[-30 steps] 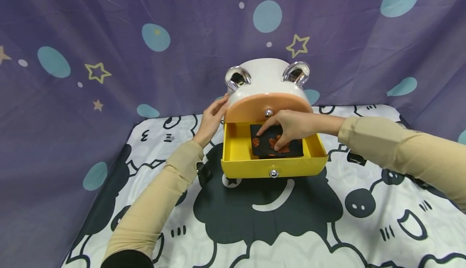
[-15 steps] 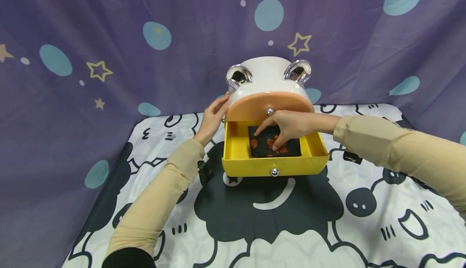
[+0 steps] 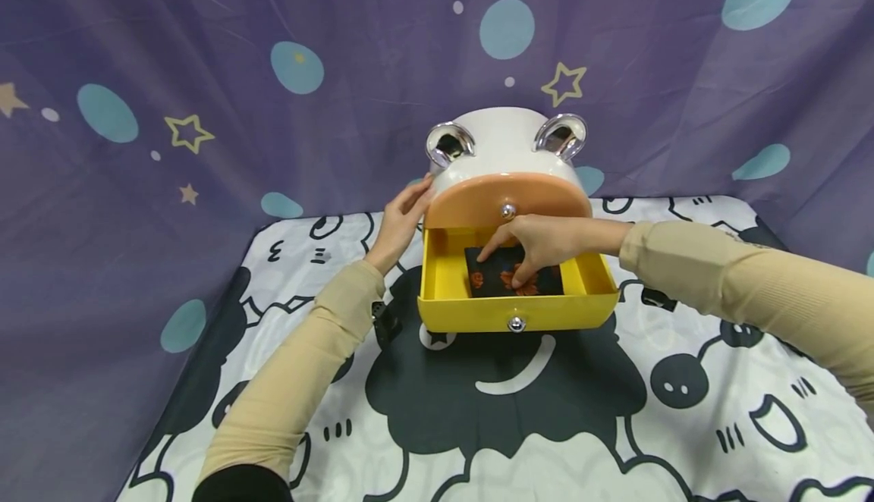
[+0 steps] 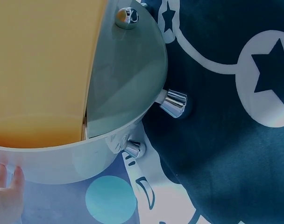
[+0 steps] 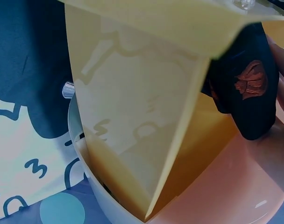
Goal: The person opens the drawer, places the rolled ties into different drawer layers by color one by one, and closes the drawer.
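Observation:
In the head view a glossy white drawer box (image 3: 505,134) has chrome-ringed eyes and an orange upper drawer (image 3: 471,202). Its yellow lower drawer (image 3: 471,315) is pulled out. Inside lies a dark folded cloth (image 3: 490,280) with orange flowers. My right hand (image 3: 546,240) reaches in from above, gripping the cloth with bent thumb and fingers. From the right wrist camera, the cloth (image 5: 247,95) shows against the fingers, near the drawer wall. Straight fingers of my left hand (image 3: 400,221) rest on the box's left side; only their tips (image 4: 17,179) enter the left wrist view.
A sheet (image 3: 526,456) with black and white cartoon figures covers the surface under the box. Close behind the box hangs a purple curtain (image 3: 369,123) with stars and blue ovals. Round silver knobs stick out from both drawers, the lower one (image 3: 517,324) facing me.
The cloth has sunk lower and shifted slightly left in the yellow drawer, with my right hand moving down along with it. My left hand stays against the box.

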